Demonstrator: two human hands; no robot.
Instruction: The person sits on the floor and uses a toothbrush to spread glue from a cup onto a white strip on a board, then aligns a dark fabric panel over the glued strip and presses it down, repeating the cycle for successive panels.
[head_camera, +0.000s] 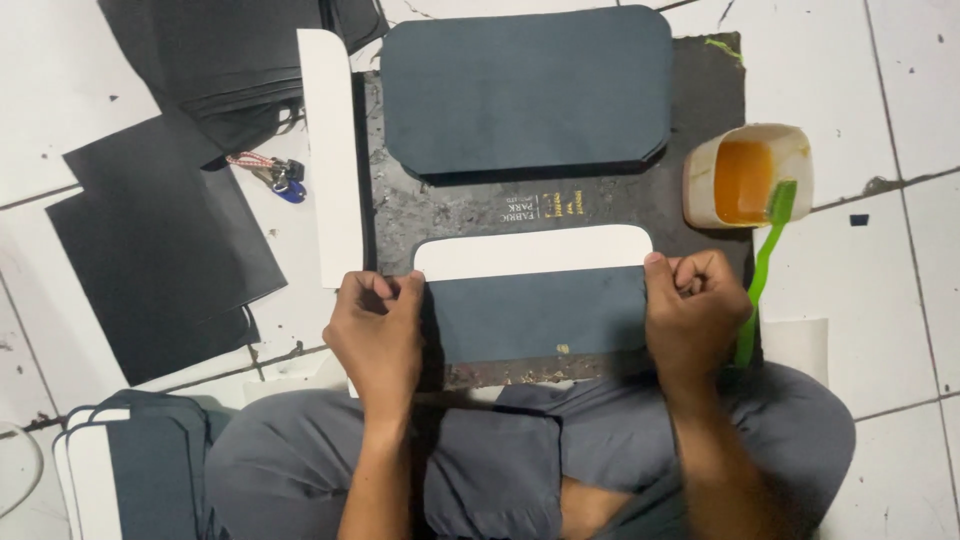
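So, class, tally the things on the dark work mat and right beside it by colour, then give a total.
Dark blue-grey: 2, large panel, covering sheet under both hands
White: 2, card, strip
Green: 1, brush
Cream: 1, glue tub
Total: 6

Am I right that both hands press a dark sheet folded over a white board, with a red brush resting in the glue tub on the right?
Not quite: the brush is green, not red. The head view shows it leaning in the glue tub at right, while the left hand and right hand press the dark sheet folded over the white board.
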